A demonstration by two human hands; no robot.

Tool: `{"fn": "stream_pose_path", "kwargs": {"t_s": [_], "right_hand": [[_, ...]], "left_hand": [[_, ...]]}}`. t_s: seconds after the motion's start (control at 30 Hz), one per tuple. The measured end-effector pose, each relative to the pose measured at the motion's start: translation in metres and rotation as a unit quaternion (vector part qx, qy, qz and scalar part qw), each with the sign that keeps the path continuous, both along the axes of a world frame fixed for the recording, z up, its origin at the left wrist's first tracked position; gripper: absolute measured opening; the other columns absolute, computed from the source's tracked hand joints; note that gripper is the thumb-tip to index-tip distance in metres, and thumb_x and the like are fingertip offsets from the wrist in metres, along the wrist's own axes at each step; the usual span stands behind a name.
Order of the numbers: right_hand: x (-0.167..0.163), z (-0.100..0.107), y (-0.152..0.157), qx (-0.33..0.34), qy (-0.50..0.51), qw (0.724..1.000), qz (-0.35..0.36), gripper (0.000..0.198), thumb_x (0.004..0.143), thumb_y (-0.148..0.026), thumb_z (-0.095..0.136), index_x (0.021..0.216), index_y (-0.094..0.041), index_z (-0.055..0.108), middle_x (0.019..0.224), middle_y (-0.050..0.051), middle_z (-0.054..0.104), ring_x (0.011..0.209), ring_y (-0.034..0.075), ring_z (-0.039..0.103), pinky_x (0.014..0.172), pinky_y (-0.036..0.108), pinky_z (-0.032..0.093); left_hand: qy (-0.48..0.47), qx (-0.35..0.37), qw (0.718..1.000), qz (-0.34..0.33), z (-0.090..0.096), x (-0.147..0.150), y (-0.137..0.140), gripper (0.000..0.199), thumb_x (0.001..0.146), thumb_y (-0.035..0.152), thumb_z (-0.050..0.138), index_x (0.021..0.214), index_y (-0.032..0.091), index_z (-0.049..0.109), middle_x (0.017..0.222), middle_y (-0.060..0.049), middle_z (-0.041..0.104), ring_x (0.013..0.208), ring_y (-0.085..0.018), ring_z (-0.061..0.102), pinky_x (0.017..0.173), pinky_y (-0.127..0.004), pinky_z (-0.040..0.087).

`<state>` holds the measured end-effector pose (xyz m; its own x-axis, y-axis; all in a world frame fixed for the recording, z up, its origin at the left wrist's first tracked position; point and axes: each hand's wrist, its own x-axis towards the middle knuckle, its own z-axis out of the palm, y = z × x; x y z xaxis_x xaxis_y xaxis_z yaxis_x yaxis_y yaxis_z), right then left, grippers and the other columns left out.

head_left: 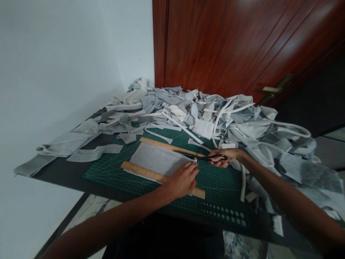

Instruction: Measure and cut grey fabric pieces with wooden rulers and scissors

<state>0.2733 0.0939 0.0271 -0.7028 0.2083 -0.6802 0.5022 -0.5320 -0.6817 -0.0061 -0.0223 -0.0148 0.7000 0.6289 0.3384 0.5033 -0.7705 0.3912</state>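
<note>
My right hand (222, 157) is wrapped around the handles of black scissors (206, 157). The scissors' blades point left along the far edge of a light grey piece of fabric (156, 158). My left hand (182, 180) lies on the fabric's right end, fingers bent and resting on it, with the fingertips close to the scissors. A wooden ruler (142, 170) lies along the near edge of the fabric and passes under my left hand. A second wooden ruler (152, 141) lies along the far edge, partly behind the scissors.
Beneath is a green cutting mat (107, 180) on a dark table (64, 176). Heaped grey and white fabric scraps (172, 104) cover the back and right side. A loose grey strip (94, 153) lies at left. A white wall and a brown wooden door (215, 46) stand behind.
</note>
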Motion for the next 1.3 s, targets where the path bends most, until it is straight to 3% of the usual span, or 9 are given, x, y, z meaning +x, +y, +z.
{"fn": "stream_pose_path", "kwargs": {"t_s": [0.3,0.6,0.9,1.3], "right_hand": [[-0.0107,0.0019,0.0036,0.022,0.006,1.000,0.011,0.046,0.079,-0.054,0.080,0.081,-0.018,0.053,0.058,-0.011,0.035,0.044,0.003,0.027,0.037,0.013,0.027],[-0.0095,-0.0022,0.0018,0.028,-0.001,1.000,0.006,0.046,0.080,-0.056,0.076,0.075,-0.019,0.048,0.056,-0.011,0.032,0.044,0.003,0.021,0.035,0.013,0.023],[-0.0083,-0.0058,0.0010,0.058,-0.002,0.998,-0.010,0.036,0.082,-0.043,0.075,0.076,-0.019,0.047,0.055,-0.012,0.032,0.042,0.003,0.023,0.034,0.012,0.025],[-0.0113,-0.0038,0.0008,0.043,0.047,0.998,0.026,0.040,0.087,-0.050,0.072,0.077,-0.020,0.047,0.053,-0.012,0.035,0.038,0.004,0.028,0.034,0.015,0.031]], "left_hand": [[0.004,0.004,1.000,0.002,-0.0007,-0.0003,-0.0003,0.033,0.094,0.011,0.054,0.126,0.011,0.060,0.139,-0.017,0.061,0.140,-0.027,0.051,0.118,-0.040,0.046],[0.004,-0.003,1.000,0.001,-0.0011,0.0005,0.0001,0.029,0.094,0.011,0.053,0.123,0.012,0.060,0.137,-0.016,0.061,0.136,-0.028,0.053,0.116,-0.042,0.048],[0.006,0.006,1.000,-0.002,-0.0015,0.0000,0.0005,0.029,0.095,0.011,0.053,0.123,0.011,0.060,0.136,-0.015,0.061,0.138,-0.028,0.052,0.119,-0.040,0.046],[0.008,0.010,1.000,0.005,-0.0028,0.0006,0.0001,0.030,0.094,0.011,0.053,0.124,0.012,0.061,0.137,-0.015,0.061,0.138,-0.027,0.052,0.119,-0.040,0.046]]}}
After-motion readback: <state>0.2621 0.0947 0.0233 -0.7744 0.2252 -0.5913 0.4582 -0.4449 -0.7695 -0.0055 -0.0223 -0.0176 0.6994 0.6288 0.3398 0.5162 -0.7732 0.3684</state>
